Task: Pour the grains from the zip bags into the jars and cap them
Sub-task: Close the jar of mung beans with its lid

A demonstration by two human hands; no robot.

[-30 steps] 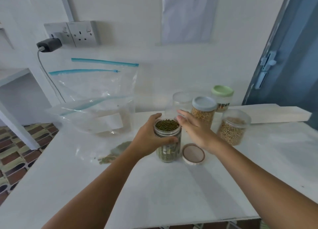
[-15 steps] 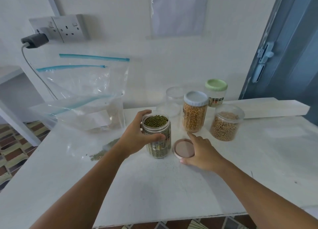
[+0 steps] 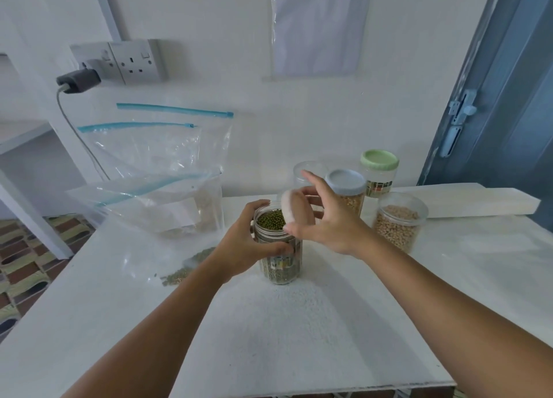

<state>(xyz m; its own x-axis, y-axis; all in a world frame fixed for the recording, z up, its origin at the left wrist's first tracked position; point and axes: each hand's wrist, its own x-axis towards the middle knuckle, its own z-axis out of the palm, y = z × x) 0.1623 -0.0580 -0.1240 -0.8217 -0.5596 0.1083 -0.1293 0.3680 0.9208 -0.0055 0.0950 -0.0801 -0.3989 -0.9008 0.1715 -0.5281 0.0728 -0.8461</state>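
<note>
Left hand (image 3: 245, 245) wraps the upper wall of the mung bean jar (image 3: 279, 248); fingers (image 3: 278, 249) clenched around it just under the open rim. Jar stands upright on the counter (image 3: 299, 323), filled with green beans nearly to the rim.

Right hand (image 3: 326, 218) grasps the lid (image 3: 294, 213) by its edge, thumb below and fingers above. Lid is tilted on edge, just right of the left-hand fingers, over the jar's right rim; not yet seated. Blurred, so thread detail cannot be read.

Handling, judged: full jar is fairly heavy and stable; clear plastic wall is rigid but smooth, so a wrap near the top is a sound anchor against twist. Lid is light and stiff; best held by the rim with fingertips so it can be levelled and turned.

Beyond the right hand: blue-lidded jar (image 3: 347, 191), green-lidded jar (image 3: 379, 172), open jar of pale grains (image 3: 399, 221). Left of the left hand: zip bags (image 3: 155, 182), spilled grains (image 3: 187, 267).
</note>
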